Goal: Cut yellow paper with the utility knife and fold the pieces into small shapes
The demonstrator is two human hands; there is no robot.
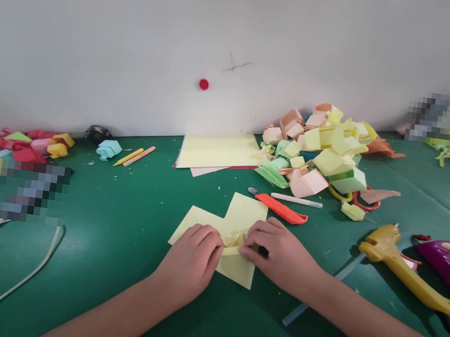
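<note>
A pale yellow sheet of paper [239, 215], partly folded into a stepped shape, lies on the green table [117, 220]. My left hand [191, 258] rests on its left part with the fingers curled down, pressing near the central fold. My right hand [280, 251] pinches the crumpled fold at the middle of the sheet from the right side. Both sets of fingertips meet at that fold.
An orange utility knife [282, 209] and a white pen [296, 200] lie just beyond the sheet. Behind them sit a pile of folded paper boxes [319, 154], scissors [355, 198] and flat yellow sheets [219, 151]. Two glue guns [407, 266] lie right. White cable [3, 282] left.
</note>
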